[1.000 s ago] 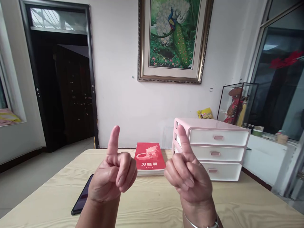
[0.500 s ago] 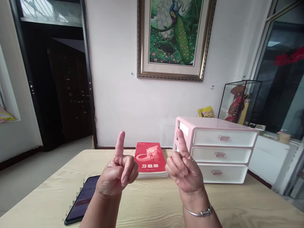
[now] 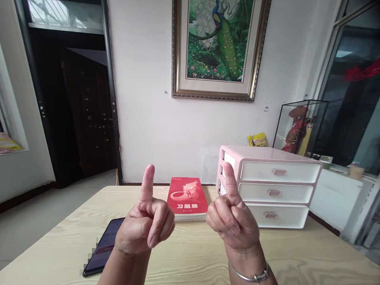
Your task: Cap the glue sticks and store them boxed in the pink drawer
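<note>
My left hand [image 3: 145,225] and my right hand [image 3: 234,221] are raised above the light wooden table [image 3: 65,233], touching nothing. Each has its index finger pointing up and its other fingers curled in. Between them, slightly farther away, lies a red paperback book [image 3: 187,198] with a dragon-like figure on its cover. A smartphone [image 3: 103,245] lies below and left of my left hand, its screen lit and partly hidden by that hand. Behind my right hand stands a pink and white three-drawer desktop organizer [image 3: 276,190]. A metal bangle [image 3: 249,275] circles my right wrist.
A framed peacock picture [image 3: 218,47] hangs on the wall above the table. A glass display case [image 3: 299,126] and a yellow packet [image 3: 257,140] stand behind the organizer. A dark doorway [image 3: 84,99] opens at the left, and the tiled floor lies beside the table.
The view has tilted and shifted slightly, bringing more of the phone into sight. Both hands have shifted a little, with their pointing fingers more upright. Nothing on the table has moved.
</note>
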Motion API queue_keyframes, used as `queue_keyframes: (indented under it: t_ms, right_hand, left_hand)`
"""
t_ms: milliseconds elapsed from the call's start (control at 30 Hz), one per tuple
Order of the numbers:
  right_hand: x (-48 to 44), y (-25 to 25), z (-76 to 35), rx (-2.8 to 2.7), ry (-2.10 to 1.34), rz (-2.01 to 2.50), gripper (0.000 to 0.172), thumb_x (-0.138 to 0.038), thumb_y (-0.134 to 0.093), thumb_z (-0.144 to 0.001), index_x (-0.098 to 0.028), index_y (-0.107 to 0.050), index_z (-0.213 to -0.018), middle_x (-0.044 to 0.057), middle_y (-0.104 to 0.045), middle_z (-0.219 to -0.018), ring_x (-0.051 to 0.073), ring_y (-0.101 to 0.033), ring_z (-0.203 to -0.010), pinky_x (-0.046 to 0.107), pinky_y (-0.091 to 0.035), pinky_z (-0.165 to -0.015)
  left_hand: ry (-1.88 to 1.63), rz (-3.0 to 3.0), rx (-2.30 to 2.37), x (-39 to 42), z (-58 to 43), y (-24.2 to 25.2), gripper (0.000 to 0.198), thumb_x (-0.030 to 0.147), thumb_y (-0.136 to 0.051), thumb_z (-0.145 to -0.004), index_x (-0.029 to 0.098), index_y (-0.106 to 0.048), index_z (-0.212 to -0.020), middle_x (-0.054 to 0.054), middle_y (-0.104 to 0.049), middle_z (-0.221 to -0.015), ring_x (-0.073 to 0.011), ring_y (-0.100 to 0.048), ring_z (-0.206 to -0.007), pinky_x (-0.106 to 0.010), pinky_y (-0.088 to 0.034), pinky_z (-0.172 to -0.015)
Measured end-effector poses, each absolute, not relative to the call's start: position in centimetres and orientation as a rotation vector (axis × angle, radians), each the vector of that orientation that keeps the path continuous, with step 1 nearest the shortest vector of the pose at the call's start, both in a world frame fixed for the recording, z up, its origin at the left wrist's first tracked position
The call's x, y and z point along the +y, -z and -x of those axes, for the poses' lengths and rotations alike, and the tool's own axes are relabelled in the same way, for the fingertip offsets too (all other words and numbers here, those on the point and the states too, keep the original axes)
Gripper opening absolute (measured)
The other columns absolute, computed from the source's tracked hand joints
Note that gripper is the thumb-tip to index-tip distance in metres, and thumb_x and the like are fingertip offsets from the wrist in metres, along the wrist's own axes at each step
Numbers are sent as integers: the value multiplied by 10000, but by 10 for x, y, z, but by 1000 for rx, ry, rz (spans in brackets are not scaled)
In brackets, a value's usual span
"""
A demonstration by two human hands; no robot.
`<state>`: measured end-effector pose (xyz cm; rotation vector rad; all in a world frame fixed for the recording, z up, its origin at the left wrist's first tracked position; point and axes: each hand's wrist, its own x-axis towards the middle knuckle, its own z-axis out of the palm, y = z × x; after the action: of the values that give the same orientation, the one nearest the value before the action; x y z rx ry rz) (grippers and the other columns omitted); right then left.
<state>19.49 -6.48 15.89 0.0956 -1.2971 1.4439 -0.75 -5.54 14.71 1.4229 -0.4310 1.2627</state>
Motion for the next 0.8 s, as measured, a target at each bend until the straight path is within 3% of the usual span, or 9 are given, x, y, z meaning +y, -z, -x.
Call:
queue_keyframes:
  t_ms: [200,567,800]
  right_hand:
    - [-68,-160,-196,-1288,-1435,-97,791,-254,-626,-851,-468,-217,-1493,-119,-340,-450,91,-182,-390,208,-242,-401]
    - [-75,-159,-194,-1292,-1440,-147,680,-239,-585,-882,-507,-319,-1448,-110,-301,-435,92,-174,-376,213,-227,-390]
    - [-69,-159,-194,-1278,-1421,-92,740,-294,-636,-853,-480,-277,-1473,-118,-335,-445,85,-169,-378,213,-231,-392]
  left_hand:
    - [-1258,-1436,-420,-58,5,-148,967,23,-509,-811,500,-17,-1495,118,-359,-487,-53,-233,-342,-129,-272,-390]
    - [-1249,-1475,-504,-66,5,-153,901,42,-496,-851,494,-63,-1498,118,-356,-485,-46,-231,-314,-136,-257,-372]
    - [-1263,-1460,-486,-64,5,-153,932,9,-493,-823,498,-72,-1496,114,-344,-486,-49,-231,-323,-141,-254,-382]
